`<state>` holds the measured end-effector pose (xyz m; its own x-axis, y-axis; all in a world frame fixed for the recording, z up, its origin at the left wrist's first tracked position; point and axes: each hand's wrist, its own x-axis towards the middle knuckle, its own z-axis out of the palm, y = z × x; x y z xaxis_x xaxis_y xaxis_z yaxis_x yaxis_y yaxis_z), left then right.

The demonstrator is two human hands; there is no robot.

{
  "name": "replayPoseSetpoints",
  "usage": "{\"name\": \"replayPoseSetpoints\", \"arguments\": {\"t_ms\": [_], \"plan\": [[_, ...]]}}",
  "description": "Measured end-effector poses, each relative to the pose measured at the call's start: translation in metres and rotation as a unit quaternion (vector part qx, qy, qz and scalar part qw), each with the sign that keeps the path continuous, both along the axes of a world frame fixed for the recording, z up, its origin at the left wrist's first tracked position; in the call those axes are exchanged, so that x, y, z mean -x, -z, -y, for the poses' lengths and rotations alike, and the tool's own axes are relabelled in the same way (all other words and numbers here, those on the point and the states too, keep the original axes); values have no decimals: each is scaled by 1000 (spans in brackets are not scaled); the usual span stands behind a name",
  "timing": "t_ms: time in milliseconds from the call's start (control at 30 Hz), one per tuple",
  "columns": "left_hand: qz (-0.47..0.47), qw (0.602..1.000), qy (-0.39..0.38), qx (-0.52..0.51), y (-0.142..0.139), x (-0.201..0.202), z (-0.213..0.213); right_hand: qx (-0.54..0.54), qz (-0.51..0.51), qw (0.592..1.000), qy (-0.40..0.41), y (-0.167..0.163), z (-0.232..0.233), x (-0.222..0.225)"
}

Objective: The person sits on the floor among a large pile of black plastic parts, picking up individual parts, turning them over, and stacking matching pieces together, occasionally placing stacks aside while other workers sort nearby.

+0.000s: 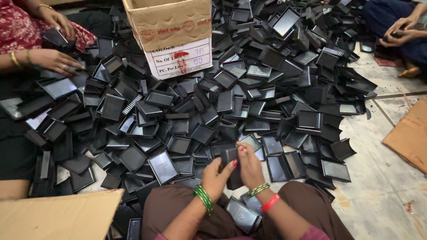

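Stone floor (378,186) buried under a heap of black plastic trays (267,89), people seated around it.

From the left: a co-worker's hands (55,60) sort trays; a cardboard box (171,31) stands behind the heap; at centre the left hand (218,175) and right hand (250,164) both close their fingers on one black tray piece (230,156), held just above the lap. Pressing evenly with both thumbs, edges aligned, would likely serve best.
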<state>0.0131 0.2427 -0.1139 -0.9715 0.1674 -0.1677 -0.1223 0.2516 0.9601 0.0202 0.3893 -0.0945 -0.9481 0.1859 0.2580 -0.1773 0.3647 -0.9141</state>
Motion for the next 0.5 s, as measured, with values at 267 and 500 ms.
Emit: {"name": "replayPoseSetpoints", "arguments": {"t_ms": [267, 500], "plan": [[-25, 987, 68, 140, 36, 10, 12, -75, 132, 988, 25, 31, -12, 9], [12, 927, 131, 352, 10, 41, 51, -425, 344, 779, -308, 66, -51, -24]]}}
